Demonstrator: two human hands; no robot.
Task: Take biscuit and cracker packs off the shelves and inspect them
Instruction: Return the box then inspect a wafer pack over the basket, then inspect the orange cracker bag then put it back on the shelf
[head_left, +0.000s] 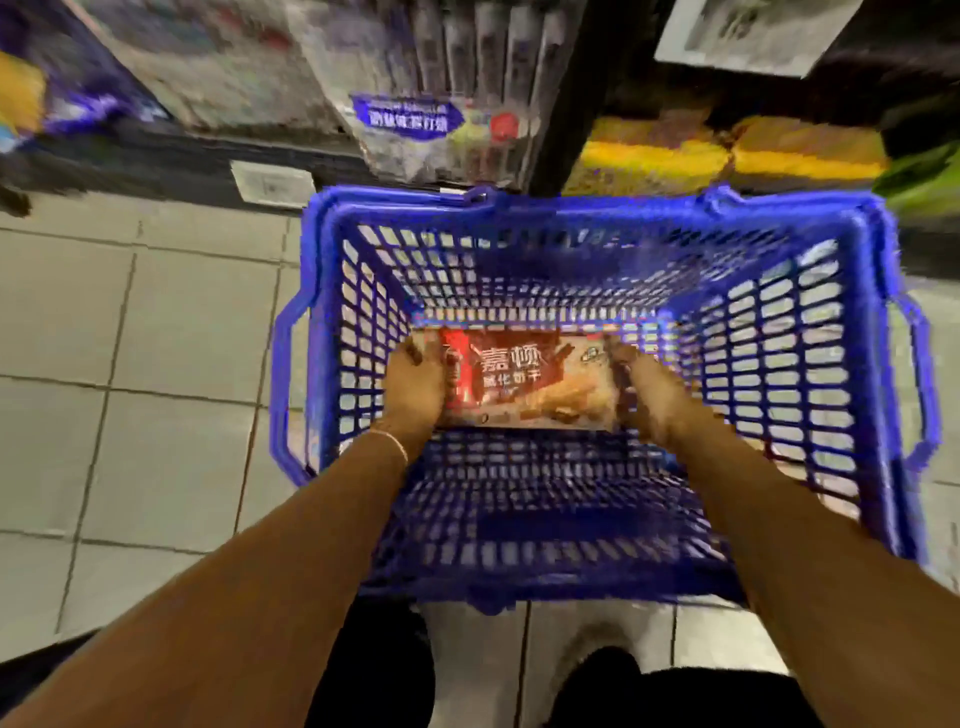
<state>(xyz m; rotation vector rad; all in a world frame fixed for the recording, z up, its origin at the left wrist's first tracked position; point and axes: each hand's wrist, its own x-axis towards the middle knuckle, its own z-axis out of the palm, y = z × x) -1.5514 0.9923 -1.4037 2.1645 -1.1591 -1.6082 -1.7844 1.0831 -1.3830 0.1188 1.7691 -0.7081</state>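
Blue basket (841, 364) interior: fingers (413, 351) clasp biscuit pack (524, 384) ends.

pale tiled floor (130, 364) underfoot, grey grout lines running across it, and right on it stands a blue plastic basket (597, 205), its far rim close up against the bottom shelf (156, 156). down inside the basket there's a red and beige biscuit pack (524, 384), low near the mesh bottom, though whether it's resting there can't be told. on the shelf, left to right: blurred purple packs (88, 98), clear packs with a blue label (410, 117), then yellow packs (654, 150) past a dark upright (566, 104), a green pack (924, 176) at the edge.
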